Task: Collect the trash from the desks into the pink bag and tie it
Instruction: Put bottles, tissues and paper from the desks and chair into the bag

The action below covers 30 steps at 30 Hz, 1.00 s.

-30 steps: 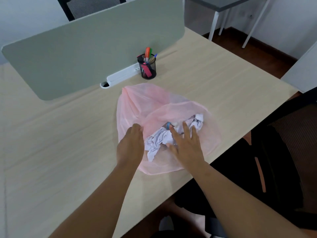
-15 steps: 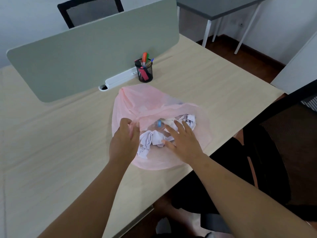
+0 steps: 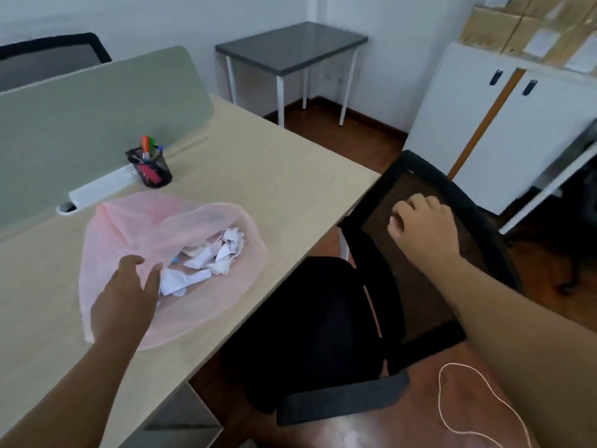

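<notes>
Left hand [image 3: 124,295] is lying on the bag's [image 3: 135,227] near left, grip apart, fingers relaxed. The pink bag is lying open on the tabletop [image 3: 274,176], holding crumpled paper [image 3: 206,260]. Right hand [image 3: 423,224] is resting on the chair [image 3: 413,286] back, grip curled together, empty

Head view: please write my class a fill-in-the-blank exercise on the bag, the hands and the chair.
The left hand rests on the ____ bag.
Inside the bag lies crumpled ____.
The right hand is at the black ____.
Missing words: pink; paper; chair.
</notes>
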{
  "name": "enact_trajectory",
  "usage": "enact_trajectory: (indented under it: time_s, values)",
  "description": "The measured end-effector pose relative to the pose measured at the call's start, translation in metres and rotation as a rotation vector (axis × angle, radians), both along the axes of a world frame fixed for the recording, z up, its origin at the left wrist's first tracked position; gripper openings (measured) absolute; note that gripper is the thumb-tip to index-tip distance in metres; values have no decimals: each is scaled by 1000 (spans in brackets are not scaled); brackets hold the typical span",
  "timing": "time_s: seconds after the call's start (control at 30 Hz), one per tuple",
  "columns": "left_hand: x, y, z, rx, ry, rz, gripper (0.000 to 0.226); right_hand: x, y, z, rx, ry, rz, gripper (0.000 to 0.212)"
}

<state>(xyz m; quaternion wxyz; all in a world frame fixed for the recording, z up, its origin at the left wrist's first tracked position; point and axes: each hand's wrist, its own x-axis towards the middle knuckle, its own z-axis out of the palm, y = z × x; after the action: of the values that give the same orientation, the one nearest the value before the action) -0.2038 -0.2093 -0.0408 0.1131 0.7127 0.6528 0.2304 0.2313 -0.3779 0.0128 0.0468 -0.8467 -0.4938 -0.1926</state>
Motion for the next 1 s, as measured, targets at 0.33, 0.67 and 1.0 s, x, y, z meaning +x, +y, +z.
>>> enact_trajectory:
  time_s: [0.33,0.67,1.0]
  values:
    - [66,-47,-26,17,343,-222,53,86,-105,-26,-273,514,-348,67]
    - [72,-70,-96,-416,534,-225,73,73,-105,-26,-270,460,-377,65]
    - [55,-69,-101,-378,559,-306,63,10,-95,-21,-266,474,-452,66]
